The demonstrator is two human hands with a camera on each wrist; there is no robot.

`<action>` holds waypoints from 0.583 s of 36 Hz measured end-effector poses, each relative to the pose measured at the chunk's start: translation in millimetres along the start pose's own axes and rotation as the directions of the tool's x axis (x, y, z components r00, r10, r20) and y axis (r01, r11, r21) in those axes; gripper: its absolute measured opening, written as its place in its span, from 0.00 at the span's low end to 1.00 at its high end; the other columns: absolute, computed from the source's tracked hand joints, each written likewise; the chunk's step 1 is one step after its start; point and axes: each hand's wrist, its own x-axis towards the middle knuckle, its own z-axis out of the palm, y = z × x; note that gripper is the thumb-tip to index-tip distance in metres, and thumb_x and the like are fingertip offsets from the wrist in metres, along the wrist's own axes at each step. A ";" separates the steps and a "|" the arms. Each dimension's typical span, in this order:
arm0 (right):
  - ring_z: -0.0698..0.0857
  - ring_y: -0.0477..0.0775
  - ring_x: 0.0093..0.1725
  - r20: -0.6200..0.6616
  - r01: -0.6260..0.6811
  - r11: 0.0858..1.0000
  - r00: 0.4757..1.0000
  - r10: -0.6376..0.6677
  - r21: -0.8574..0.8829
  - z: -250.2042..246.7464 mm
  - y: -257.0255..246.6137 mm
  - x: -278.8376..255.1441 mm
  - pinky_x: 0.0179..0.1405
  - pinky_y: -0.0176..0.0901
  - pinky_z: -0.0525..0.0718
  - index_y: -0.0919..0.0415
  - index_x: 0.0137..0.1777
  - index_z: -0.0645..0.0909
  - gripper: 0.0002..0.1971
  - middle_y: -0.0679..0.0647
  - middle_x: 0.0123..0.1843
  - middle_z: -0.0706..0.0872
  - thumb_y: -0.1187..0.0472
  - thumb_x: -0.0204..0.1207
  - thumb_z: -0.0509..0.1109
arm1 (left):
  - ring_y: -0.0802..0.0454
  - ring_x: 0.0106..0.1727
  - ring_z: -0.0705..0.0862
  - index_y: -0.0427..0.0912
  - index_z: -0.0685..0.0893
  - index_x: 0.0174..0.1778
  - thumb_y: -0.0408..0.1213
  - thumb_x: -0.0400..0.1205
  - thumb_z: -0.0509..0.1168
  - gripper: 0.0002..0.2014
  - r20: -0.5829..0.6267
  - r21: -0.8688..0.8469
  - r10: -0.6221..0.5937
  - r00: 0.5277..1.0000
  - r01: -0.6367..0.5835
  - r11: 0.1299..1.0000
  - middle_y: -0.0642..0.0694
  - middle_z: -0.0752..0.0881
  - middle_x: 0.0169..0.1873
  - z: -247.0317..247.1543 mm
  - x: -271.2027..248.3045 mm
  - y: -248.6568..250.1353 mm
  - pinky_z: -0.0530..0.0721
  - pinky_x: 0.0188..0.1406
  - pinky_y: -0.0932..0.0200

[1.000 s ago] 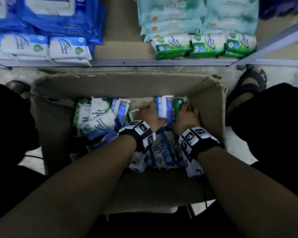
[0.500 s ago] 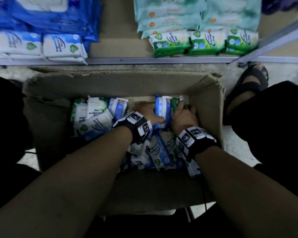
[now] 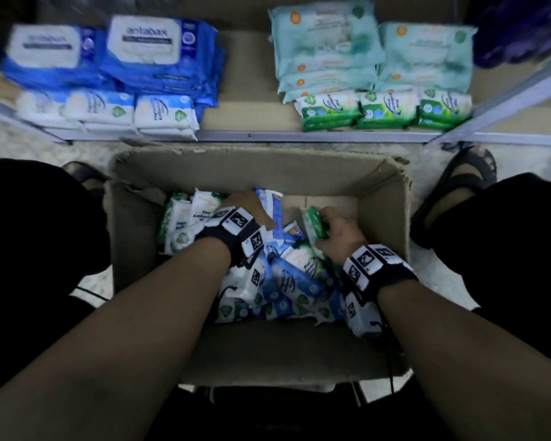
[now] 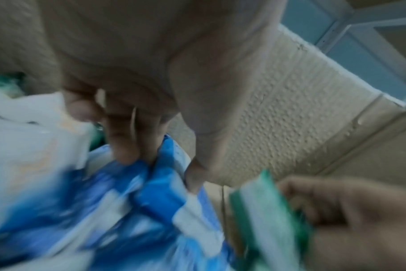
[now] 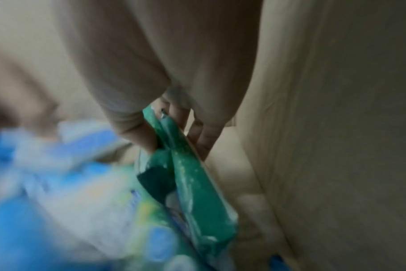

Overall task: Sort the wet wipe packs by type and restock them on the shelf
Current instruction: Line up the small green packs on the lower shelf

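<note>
From the head camera, you crouch over an open cardboard box (image 3: 384,198) on the floor, both hands down among a jumble of small wet wipe packs (image 3: 287,281). Your left hand (image 3: 252,208) is curled over a blue pack (image 3: 275,211) standing near the box's middle, while your right hand (image 3: 339,233) grips a green pack (image 3: 314,222), lifted just above the pile beside a bare patch of box floor. Ahead, the shelf (image 3: 252,135) holds small blue-and-white packs (image 3: 164,114) in front of large blue packs (image 3: 159,55) on the left, and small green packs (image 3: 385,109) in front of pale teal packs (image 3: 325,49) on the right, with a gap between the two groups. Your sandalled foot (image 3: 458,183) stands beside the box.

From the left wrist, through heavy blur, your fingers (image 4: 127,139) bend down against the blue pack (image 4: 160,198), thumb on its other side; the green pack (image 4: 267,220) shows at lower right in your other hand.

From the right wrist, your thumb and fingers (image 5: 204,139) pinch the top edge of the green pack (image 5: 192,192), which hangs close to the box wall (image 5: 336,128).
</note>
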 end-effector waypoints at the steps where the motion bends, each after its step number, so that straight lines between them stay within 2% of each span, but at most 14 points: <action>1: 0.86 0.61 0.60 -0.032 0.002 0.999 0.999 0.000 0.040 -3.0 -0.3 -0.8 0.57 0.40 0.81 0.54 0.68 0.76 0.24 0.59 0.60 0.87 0.65 0.72 0.74 | 0.43 0.43 0.83 0.37 0.82 0.51 0.52 0.74 0.75 0.21 -0.021 0.041 -0.004 1.000 0.005 0.999 0.40 0.84 0.47 0.0 -3.6 0.6 0.84 0.41 0.47; 3: 0.86 0.59 0.60 -0.101 0.016 0.996 0.995 -0.007 0.087 -9.6 -3.3 -5.2 0.58 0.38 0.81 0.53 0.68 0.78 0.24 0.58 0.59 0.89 0.67 0.72 0.74 | 0.40 0.49 0.84 0.38 0.80 0.59 0.50 0.77 0.72 0.22 -0.111 0.101 0.010 0.994 0.001 0.995 0.39 0.84 0.52 2.8 -13.1 0.1 0.86 0.48 0.43; 5: 0.84 0.60 0.62 -0.164 0.054 0.993 0.986 -0.036 0.109 -16.8 -9.3 -10.8 0.62 0.43 0.81 0.52 0.69 0.78 0.25 0.58 0.58 0.89 0.66 0.72 0.74 | 0.38 0.52 0.84 0.42 0.74 0.68 0.49 0.76 0.70 0.27 -0.229 0.109 0.031 0.973 -0.006 0.994 0.39 0.84 0.56 6.0 -26.0 0.1 0.87 0.49 0.42; 7: 0.83 0.59 0.63 -0.183 0.093 0.987 0.981 -0.069 0.130 -24.9 -16.8 -16.7 0.62 0.41 0.79 0.54 0.69 0.77 0.25 0.57 0.60 0.88 0.65 0.72 0.74 | 0.37 0.54 0.84 0.46 0.73 0.71 0.52 0.78 0.69 0.28 -0.325 0.087 0.063 0.944 -0.037 0.996 0.40 0.85 0.57 4.8 -38.5 5.4 0.86 0.48 0.45; 10: 0.82 0.51 0.60 -0.137 0.127 0.972 0.985 -0.101 0.199 -39.0 -29.7 -27.7 0.53 0.32 0.74 0.56 0.70 0.77 0.24 0.51 0.61 0.85 0.65 0.74 0.75 | 0.41 0.53 0.84 0.45 0.82 0.61 0.57 0.83 0.62 0.21 -0.281 -0.056 0.093 0.955 -0.113 0.992 0.43 0.87 0.55 -2.0 -60.4 23.2 0.82 0.50 0.52; 13: 0.80 0.47 0.57 -0.039 0.136 0.938 0.991 -0.130 0.319 -47.4 -41.4 -43.0 0.41 0.26 0.75 0.56 0.66 0.77 0.21 0.47 0.56 0.83 0.68 0.74 0.74 | 0.46 0.47 0.80 0.44 0.81 0.49 0.61 0.84 0.59 0.22 -0.206 -0.330 0.097 0.974 -0.162 0.930 0.43 0.84 0.47 -3.4 -82.0 37.2 0.74 0.48 0.54; 14: 0.82 0.48 0.57 -0.015 0.130 0.925 0.991 -0.134 0.357 -48.3 -45.4 -48.7 0.43 0.27 0.78 0.55 0.63 0.78 0.19 0.47 0.56 0.84 0.67 0.73 0.74 | 0.47 0.47 0.80 0.43 0.81 0.48 0.63 0.83 0.58 0.24 -0.180 -0.410 0.099 0.979 -0.166 0.897 0.43 0.82 0.47 -2.8 -88.1 39.4 0.73 0.47 0.54; 15: 0.85 0.50 0.57 -0.005 0.125 0.914 0.991 -0.134 0.385 -48.6 -50.1 -56.0 0.48 0.33 0.83 0.53 0.62 0.79 0.19 0.47 0.56 0.86 0.64 0.71 0.75 | 0.47 0.46 0.80 0.44 0.79 0.47 0.66 0.81 0.58 0.26 -0.156 -0.474 0.107 0.982 -0.170 0.864 0.43 0.81 0.45 -3.1 -97.0 41.6 0.74 0.47 0.54; 17: 0.88 0.49 0.57 -0.007 0.128 0.886 0.990 -0.140 0.446 -47.5 -55.4 -68.4 0.59 0.50 0.87 0.50 0.60 0.82 0.24 0.47 0.55 0.89 0.56 0.61 0.77 | 0.48 0.47 0.84 0.46 0.82 0.46 0.72 0.73 0.62 0.29 -0.125 -0.590 0.119 0.985 -0.170 0.789 0.47 0.84 0.45 -2.1 -112.4 42.6 0.83 0.53 0.48; 18: 0.88 0.49 0.57 -0.019 0.146 0.863 0.988 -0.156 0.483 -46.8 -55.5 -72.8 0.61 0.54 0.86 0.48 0.59 0.83 0.27 0.47 0.55 0.90 0.53 0.56 0.78 | 0.48 0.49 0.86 0.48 0.85 0.48 0.72 0.71 0.65 0.29 -0.123 -0.651 0.110 0.986 -0.163 0.742 0.48 0.87 0.47 -1.7 -121.4 42.8 0.86 0.56 0.45; 19: 0.88 0.48 0.58 -0.033 0.161 0.842 0.985 -0.167 0.515 -46.1 -56.0 -78.7 0.63 0.54 0.86 0.48 0.58 0.83 0.28 0.47 0.56 0.90 0.52 0.53 0.79 | 0.48 0.50 0.88 0.50 0.87 0.51 0.69 0.71 0.69 0.27 -0.133 -0.689 0.101 0.986 -0.165 0.706 0.48 0.89 0.49 0.0 -128.3 41.4 0.87 0.57 0.45; 21: 0.87 0.47 0.60 -0.054 0.182 0.806 0.982 -0.183 0.564 -46.0 -58.3 -93.3 0.62 0.48 0.85 0.48 0.56 0.84 0.27 0.50 0.58 0.90 0.55 0.55 0.85 | 0.50 0.49 0.90 0.51 0.89 0.54 0.65 0.68 0.75 0.26 -0.166 -0.712 0.088 0.982 -0.181 0.678 0.50 0.92 0.47 2.9 -138.3 37.8 0.88 0.56 0.48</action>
